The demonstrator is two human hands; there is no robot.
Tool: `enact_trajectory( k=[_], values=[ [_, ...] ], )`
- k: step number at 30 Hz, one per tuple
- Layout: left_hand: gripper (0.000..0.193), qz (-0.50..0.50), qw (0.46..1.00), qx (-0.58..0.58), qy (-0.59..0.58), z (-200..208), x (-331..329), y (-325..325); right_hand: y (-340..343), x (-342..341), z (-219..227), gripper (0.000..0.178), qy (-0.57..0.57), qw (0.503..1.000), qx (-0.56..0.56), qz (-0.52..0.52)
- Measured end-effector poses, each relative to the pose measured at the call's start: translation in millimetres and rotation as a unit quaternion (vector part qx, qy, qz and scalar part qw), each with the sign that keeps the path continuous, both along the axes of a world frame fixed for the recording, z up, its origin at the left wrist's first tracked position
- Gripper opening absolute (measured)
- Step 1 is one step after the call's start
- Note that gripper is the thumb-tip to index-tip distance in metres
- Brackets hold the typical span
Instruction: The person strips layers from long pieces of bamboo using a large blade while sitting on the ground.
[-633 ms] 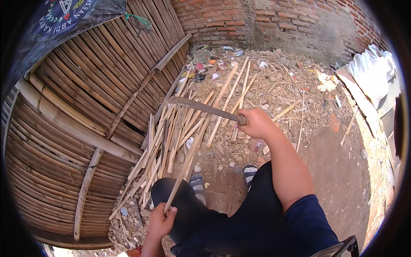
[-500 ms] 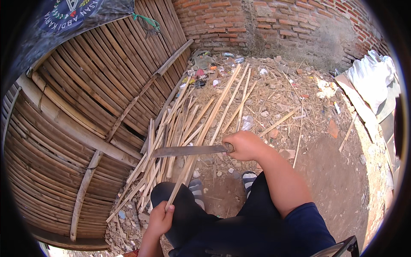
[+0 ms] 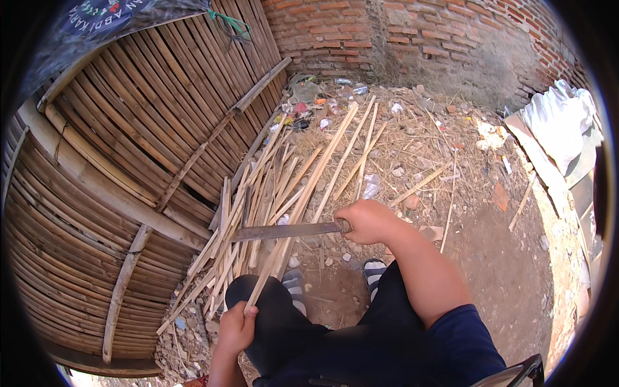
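My right hand (image 3: 369, 221) is closed around the short handle of a machete (image 3: 290, 230). Its long, dark blade points left and lies across a pale bamboo strip (image 3: 325, 158), in front of my knees. Near my left knee, my left hand (image 3: 236, 329) grips the lower end of that strip, thumb on top. The strip slants away from me, its far end over the littered ground; a second strip may run alongside it. To its left, beneath the blade tip, lies a loose pile of bamboo strips (image 3: 233, 216).
A slatted bamboo wall (image 3: 155, 116) rises on the left, with a blue banner (image 3: 97, 26) above. A brick wall (image 3: 438, 39) closes the far side. More strips (image 3: 419, 184), straw, rubble and litter cover the ground. White sacking (image 3: 560, 122) hangs at the right.
The machete blade has shifted slightly downward, its tip a little to the right. My left hand and the strip's near end have moved slightly left. Both grips are unchanged.
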State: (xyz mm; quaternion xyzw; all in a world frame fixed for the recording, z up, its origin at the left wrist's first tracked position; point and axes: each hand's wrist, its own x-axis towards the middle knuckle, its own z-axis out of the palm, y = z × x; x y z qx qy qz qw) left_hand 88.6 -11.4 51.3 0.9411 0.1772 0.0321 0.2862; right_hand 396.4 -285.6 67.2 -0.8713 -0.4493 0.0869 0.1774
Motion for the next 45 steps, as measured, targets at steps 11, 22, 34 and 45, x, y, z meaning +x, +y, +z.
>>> enact_trajectory(
  k=[11,22,34,45],
  values=[
    [0.030,-0.013,0.998,0.051,0.021,16,-1,-12,-18,48,-27,0.036,0.248,0.823,0.402,-0.316],
    [0.042,-0.055,0.994,0.095,0.024,39,5,-7,14,27,-20,0.030,0.423,0.567,0.622,-0.335],
    [0.079,-0.360,0.780,0.210,-0.466,290,25,-14,24,22,-30,0.020,0.443,0.522,0.675,-0.275],
    [0.081,-0.416,0.788,0.271,-0.364,275,56,-39,21,21,-28,0.025,0.458,0.535,0.664,-0.252]
  ],
)
